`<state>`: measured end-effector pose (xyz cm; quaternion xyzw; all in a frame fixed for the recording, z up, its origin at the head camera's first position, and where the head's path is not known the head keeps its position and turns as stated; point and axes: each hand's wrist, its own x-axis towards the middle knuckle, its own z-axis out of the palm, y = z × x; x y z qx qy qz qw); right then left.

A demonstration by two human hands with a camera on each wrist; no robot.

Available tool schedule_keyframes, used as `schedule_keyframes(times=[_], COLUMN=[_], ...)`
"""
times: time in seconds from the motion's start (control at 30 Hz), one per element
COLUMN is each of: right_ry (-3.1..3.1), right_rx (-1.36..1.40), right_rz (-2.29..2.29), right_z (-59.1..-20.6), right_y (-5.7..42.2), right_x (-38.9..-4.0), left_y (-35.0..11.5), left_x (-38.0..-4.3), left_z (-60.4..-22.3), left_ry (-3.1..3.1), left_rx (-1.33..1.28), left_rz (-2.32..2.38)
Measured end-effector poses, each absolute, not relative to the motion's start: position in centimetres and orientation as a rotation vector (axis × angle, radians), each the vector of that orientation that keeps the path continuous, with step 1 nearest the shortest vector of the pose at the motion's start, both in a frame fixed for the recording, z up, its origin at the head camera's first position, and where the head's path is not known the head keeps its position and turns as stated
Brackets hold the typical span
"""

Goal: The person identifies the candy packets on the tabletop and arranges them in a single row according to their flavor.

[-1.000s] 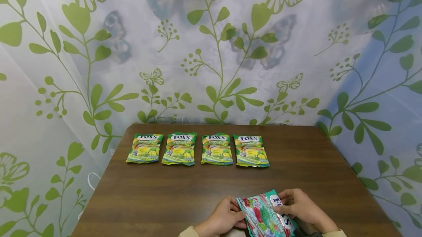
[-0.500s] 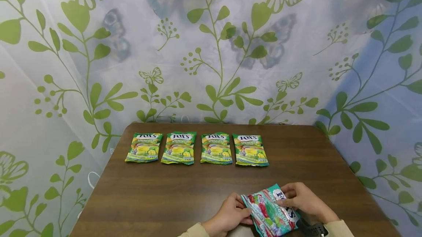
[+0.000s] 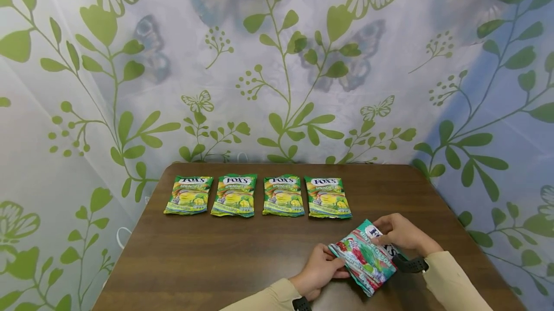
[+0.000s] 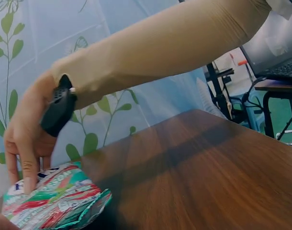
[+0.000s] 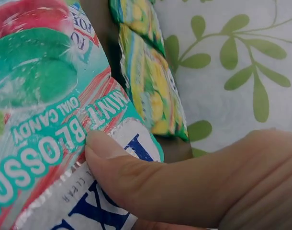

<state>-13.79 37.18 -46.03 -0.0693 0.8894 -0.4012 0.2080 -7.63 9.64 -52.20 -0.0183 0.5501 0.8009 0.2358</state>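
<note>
A teal and red bag of mint candy [image 3: 363,255], its front printed "Mint Blossom", is held at a tilt near the right front of the table. My right hand [image 3: 402,231] grips the bag's logo end; in the right wrist view the thumb [image 5: 131,172] presses on its printed front. At the opposite side, my left hand [image 3: 318,270] pinches the bag's left edge. Only a sliver of that hand shows in the left wrist view, beside the crinkled candy bag [image 4: 55,199]. Fingers beneath the bag are partly hidden.
Several green-yellow Fox's candy bags, such as the leftmost bag [image 3: 189,195] and the rightmost bag [image 3: 328,197], lie in a row toward the back of the brown table [image 3: 207,253]. A leaf-patterned curtain [image 3: 277,61] hangs behind. A laptop [image 4: 280,62] stands beyond the table.
Both hands have carried the mint candy bag forward and to the right, away from the front edge. The row of green-yellow bags has stayed in place.
</note>
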Motion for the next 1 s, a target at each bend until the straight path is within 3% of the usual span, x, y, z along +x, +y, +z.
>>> schedule_keyframes(times=[0.57,0.77,1.0], right_ry=[2.62,2.656,2.638], right_rx=[-0.312,-0.395,-0.415], right_rz=[-0.778,-0.588,-0.547], right_z=[-42.9,-42.2,-42.0], right_y=[39.9,40.1,40.8], right_x=[-20.9,-23.5,-25.0], left_y=[16.0,18.3,20.9], left_x=[-10.1,-11.0,-11.2], left_z=[-50.9,-50.8,-50.9], left_ry=[1.506,1.465,1.414], left_rx=[-0.225,-0.177,-0.257], left_rz=[2.28,2.309,2.353])
